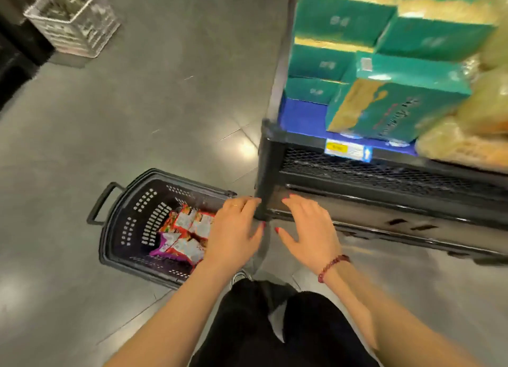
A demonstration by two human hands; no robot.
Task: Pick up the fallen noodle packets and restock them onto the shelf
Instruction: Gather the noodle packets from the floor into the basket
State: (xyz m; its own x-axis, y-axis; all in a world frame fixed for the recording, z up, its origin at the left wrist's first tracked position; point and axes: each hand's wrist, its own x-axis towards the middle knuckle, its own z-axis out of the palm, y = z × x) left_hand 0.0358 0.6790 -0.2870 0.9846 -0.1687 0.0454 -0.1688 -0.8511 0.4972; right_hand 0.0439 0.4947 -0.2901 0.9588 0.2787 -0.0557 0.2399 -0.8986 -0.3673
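Head view: grey tiled floor [170,97], black shelf [384,180].

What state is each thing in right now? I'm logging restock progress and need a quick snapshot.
left hand: open, empty, above the basket's edge.
right hand: open, empty, fingers spread near the shelf base.
black basket: upright on the floor, handle out.
noodle packets: piled loose in the basket, not yet shelved.
shelf: stocked with stacked teal boxes.
white crate: on the floor, contents unclear.
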